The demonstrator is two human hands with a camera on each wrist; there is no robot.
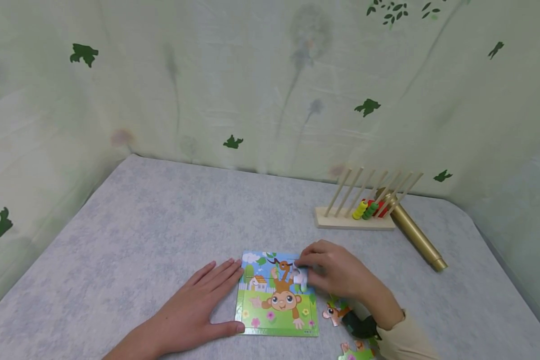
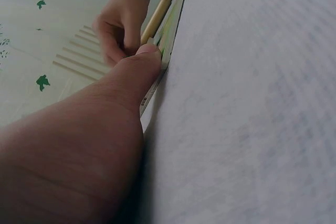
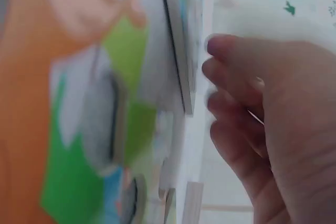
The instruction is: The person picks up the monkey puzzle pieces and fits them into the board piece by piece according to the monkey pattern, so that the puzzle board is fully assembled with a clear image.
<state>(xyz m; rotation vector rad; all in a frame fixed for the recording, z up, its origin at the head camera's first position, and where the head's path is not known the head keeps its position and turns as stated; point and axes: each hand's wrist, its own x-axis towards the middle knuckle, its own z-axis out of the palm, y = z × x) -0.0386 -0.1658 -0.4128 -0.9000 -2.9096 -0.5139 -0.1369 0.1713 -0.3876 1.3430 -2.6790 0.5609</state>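
Note:
A square jigsaw puzzle in its tray, printed with a monkey, a house and flowers, lies in front of me. My left hand rests beside it with straight fingers, the fingertips at the left edge and the thumb at the lower left corner. At the upper right of the picture, my right hand pinches a puzzle piece between thumb and fingers. In the left wrist view the left thumb lies against the tray's edge. The right wrist view shows the curled right fingers close beside the tray.
Loose puzzle pieces lie under and beside the right forearm, another one nearer the front. Farther back stands a wooden peg rack with yellow, green and red beads. A gold-coloured tube lies to its right. A printed curtain hangs behind the table.

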